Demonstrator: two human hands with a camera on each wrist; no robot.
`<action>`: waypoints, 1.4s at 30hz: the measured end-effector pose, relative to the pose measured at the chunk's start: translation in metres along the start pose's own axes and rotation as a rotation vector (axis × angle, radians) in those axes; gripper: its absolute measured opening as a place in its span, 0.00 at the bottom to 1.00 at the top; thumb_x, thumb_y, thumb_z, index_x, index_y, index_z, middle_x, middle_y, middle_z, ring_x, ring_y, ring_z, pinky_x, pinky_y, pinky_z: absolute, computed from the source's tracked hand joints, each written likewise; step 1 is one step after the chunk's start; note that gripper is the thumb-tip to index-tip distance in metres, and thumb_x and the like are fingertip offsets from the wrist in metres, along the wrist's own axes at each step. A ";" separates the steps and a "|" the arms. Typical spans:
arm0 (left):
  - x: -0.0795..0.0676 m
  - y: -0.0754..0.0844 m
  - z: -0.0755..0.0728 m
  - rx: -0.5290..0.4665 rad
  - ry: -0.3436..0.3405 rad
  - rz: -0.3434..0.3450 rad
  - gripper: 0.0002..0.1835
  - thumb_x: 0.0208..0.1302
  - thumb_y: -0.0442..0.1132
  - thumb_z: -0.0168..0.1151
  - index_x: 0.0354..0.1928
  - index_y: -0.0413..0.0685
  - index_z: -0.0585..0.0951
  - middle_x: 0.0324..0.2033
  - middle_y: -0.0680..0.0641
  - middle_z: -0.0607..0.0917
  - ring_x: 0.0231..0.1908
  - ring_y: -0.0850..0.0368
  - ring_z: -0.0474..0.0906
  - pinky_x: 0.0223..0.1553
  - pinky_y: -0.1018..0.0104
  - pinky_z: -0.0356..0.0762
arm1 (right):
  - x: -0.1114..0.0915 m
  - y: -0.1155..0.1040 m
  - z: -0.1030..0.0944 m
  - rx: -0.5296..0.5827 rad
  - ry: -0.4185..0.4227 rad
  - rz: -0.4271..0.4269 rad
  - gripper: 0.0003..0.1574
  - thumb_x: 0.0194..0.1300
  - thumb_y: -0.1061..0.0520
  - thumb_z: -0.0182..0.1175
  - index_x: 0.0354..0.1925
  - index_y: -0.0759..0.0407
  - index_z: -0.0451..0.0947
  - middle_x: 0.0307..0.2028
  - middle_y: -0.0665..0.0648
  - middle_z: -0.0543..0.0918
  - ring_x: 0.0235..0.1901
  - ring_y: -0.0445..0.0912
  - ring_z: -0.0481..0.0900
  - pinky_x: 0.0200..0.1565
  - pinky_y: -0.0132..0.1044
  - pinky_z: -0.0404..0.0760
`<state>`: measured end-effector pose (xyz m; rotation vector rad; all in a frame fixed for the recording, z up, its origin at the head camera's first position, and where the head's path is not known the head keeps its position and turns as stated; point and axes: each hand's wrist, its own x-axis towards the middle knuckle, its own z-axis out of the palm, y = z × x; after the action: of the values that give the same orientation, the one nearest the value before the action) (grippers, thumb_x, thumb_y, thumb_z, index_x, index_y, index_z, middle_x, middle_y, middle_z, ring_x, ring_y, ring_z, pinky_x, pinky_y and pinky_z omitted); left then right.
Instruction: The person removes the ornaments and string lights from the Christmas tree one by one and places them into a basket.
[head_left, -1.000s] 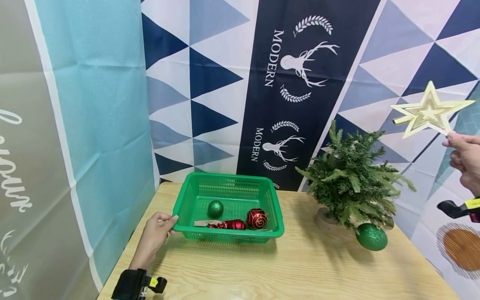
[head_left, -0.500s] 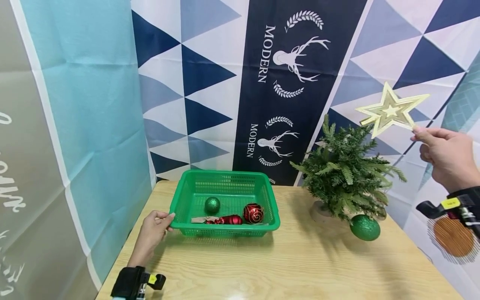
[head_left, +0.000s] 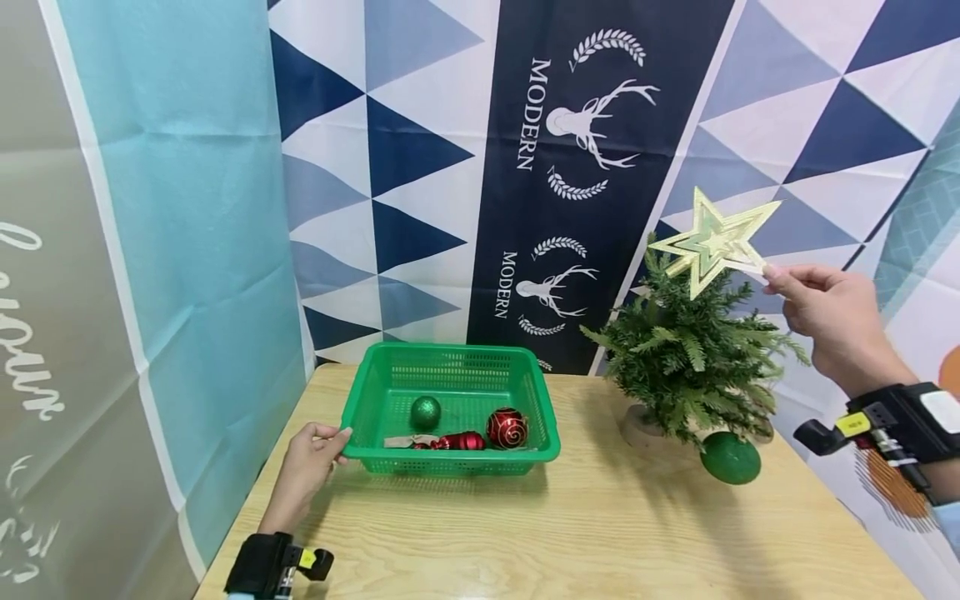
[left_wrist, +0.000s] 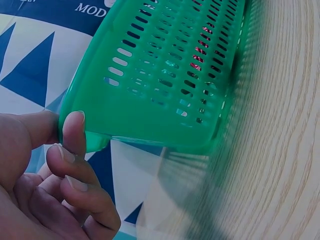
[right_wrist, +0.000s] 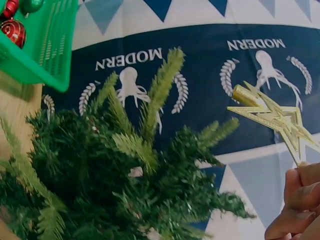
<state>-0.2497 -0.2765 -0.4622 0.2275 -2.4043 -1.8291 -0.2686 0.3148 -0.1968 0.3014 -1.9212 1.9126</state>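
Your right hand [head_left: 836, 312] pinches a gold star [head_left: 716, 243] by one point between thumb and fingertips, holding it up beside the crown of a small green tree [head_left: 690, 358]. The right wrist view shows a gap between star and needles; from the head, the star blocks part of the treetop. Your left hand [head_left: 311, 458] grips the near left corner of a green basket [head_left: 457, 467], thumb over the rim. Inside lie a small green ball [head_left: 426, 412], a red ball [head_left: 507, 428] with gold swirls and a long red ornament [head_left: 462, 441]. A larger green ball [head_left: 730, 457] hangs low on the tree's near side, and all stand on a wooden table [head_left: 570, 533] before a patterned cloth [head_left: 420, 150]. A second ago, your star is out to the right of the tree, near the edge of the head view; now it overlaps the upper branches there. Your left hand keeps its grip, and the basket's contents lie as before.
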 end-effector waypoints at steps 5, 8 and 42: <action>0.001 -0.001 0.002 -0.004 -0.004 -0.001 0.21 0.73 0.51 0.56 0.51 0.39 0.71 0.33 0.38 0.83 0.18 0.57 0.62 0.23 0.64 0.62 | -0.001 0.005 0.009 -0.014 -0.013 0.015 0.04 0.64 0.60 0.64 0.34 0.58 0.86 0.24 0.49 0.81 0.15 0.44 0.48 0.20 0.37 0.46; 0.000 -0.001 0.002 -0.001 -0.004 -0.004 0.20 0.73 0.51 0.56 0.51 0.39 0.70 0.32 0.38 0.83 0.18 0.57 0.62 0.23 0.64 0.62 | -0.002 0.008 0.013 -0.044 -0.008 0.021 0.04 0.64 0.58 0.65 0.34 0.56 0.86 0.24 0.48 0.82 0.13 0.42 0.51 0.20 0.38 0.46; 0.009 0.000 0.000 0.003 0.008 -0.008 0.18 0.72 0.49 0.57 0.50 0.40 0.72 0.31 0.39 0.83 0.18 0.56 0.64 0.21 0.66 0.61 | 0.000 0.022 0.060 -0.585 -0.013 0.025 0.22 0.64 0.39 0.62 0.45 0.53 0.81 0.31 0.41 0.83 0.17 0.36 0.62 0.21 0.33 0.63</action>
<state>-0.2582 -0.2780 -0.4621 0.2444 -2.4048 -1.8241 -0.2863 0.2559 -0.2155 0.1118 -2.3863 1.2753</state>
